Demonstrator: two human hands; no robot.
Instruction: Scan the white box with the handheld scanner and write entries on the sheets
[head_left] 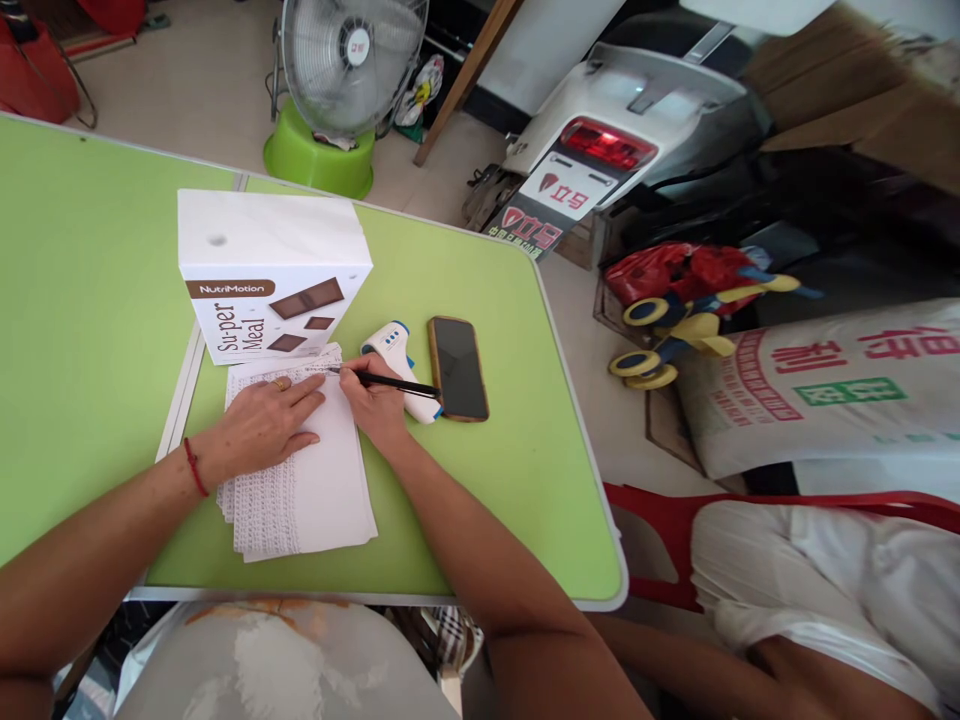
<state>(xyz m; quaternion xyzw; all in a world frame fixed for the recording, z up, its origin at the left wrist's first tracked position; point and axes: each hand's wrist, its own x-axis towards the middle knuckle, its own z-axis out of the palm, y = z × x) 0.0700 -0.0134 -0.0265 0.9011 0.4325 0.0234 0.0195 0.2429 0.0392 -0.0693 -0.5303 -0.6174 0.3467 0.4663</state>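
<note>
A stack of paper sheets (330, 500), its left part covered in rows of handwriting, lies on the green table. My left hand (266, 425) rests flat on the sheets with fingers stretched out. In my right hand (375, 405) is a black pen (397, 382), its tip on the top sheet close to my left fingertips. Just beyond the paper stands a white box (277, 270) printed "NutriMotion Super Meal". Right of my right hand lie a white and blue handheld thermometer (391, 350), partly covered by the hand and pen, and a phone (459, 365) with a dark screen.
The green table (517, 480) ends in a pale rim at the right. Beyond it are a fan (352, 50) on a green stool (319, 155), a white scooter (637, 90) and a large sack (840, 380). A person in white (817, 590) sits at the right on a red chair.
</note>
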